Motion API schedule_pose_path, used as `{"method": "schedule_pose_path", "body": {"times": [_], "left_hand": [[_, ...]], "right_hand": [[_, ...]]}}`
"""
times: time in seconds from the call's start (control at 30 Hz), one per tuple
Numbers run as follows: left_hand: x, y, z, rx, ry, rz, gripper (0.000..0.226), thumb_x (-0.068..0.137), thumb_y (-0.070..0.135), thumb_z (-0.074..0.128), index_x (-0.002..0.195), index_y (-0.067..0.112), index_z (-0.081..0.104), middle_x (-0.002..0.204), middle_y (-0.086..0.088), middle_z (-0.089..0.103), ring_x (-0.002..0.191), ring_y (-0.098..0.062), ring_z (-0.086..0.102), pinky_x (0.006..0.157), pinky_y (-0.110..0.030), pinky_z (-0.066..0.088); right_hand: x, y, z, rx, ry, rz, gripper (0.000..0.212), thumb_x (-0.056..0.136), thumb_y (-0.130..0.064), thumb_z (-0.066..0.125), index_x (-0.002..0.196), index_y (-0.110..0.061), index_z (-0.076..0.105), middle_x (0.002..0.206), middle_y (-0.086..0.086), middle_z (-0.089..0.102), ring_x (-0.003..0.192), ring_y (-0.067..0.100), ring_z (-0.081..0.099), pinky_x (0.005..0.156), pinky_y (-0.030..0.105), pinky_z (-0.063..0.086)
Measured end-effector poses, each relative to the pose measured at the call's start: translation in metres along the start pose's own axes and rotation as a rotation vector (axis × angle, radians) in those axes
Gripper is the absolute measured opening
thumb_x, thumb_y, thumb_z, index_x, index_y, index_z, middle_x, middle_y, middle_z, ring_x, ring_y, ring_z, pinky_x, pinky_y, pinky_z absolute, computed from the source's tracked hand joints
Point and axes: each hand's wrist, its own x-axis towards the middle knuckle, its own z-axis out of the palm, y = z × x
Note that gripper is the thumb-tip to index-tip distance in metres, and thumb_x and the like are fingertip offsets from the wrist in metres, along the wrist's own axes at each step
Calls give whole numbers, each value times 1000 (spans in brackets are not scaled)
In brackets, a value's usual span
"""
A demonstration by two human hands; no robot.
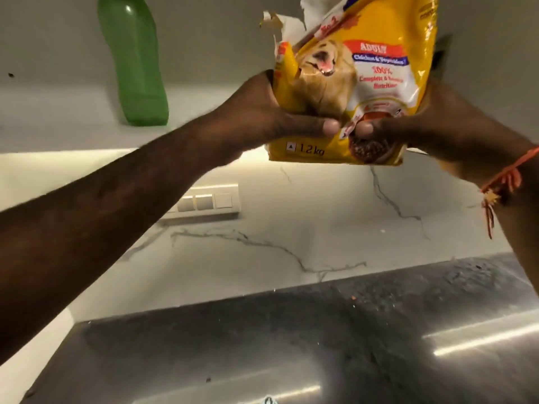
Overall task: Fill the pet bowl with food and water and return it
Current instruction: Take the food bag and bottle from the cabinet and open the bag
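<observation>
At shelf height: my hands lift a yellow dog food bag (350, 91).
Left hand (262, 112): thumb pinching bag's lower left.
Right hand (437, 126): thumb clamping lower right.
Behind: green bottle (134, 62).

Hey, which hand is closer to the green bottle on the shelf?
Left. The left hand grips the food bag on the side facing the green bottle; the right hand grips the bag's far side.

Left hand: my left hand (262, 112) reached up, thumb across the front of the bag (350, 91).
Right hand: my right hand (437, 123) gripped its other side, thumbs nearly meeting.
</observation>
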Motion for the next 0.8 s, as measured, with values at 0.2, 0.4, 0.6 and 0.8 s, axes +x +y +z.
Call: {"method": "schedule_pose_path", "body": {"times": [0.2, 0.4, 0.6, 0.8], "left_hand": [[-56, -37, 55, -57, -51, -63, 91, 65, 33, 96, 145, 25, 53, 134, 10, 70, 121, -7, 67, 102, -37, 57], [-107, -107, 128, -164, -145, -223, 83, 63, 14, 96, 137, 12, 61, 122, 6, 76, 110, -7, 72, 91, -25, 60], [-146, -183, 193, -323, -281, -370, 90, 70, -13, 87, 148, 3, 45, 134, -9, 70, 121, -22, 69, 95, -34, 59], [-183, -236, 241, -302, -388, -467, 95, 72, -1, 92, 151, 15, 42, 137, -3, 68, 125, -18, 67, 103, -36, 57]], "right_hand": [[-83, 30, 21, 69, 33, 62, 95, 61, -35, 96, 144, -30, 51, 128, -6, 72, 116, 15, 71, 95, 36, 59], [-168, 106, 55, 65, 107, 289, 107, 50, -38, 103, 143, -23, 52, 129, 1, 72, 116, 22, 71, 96, 50, 59], [-245, 176, 89, 60, 128, 528, 108, 41, -44, 103, 136, -23, 56, 125, -1, 73, 113, 19, 71, 97, 51, 58], [-310, 218, 121, -59, 134, 723, 99, 45, -39, 104, 131, -26, 58, 112, -11, 76, 99, 2, 72, 89, 32, 61]]}}
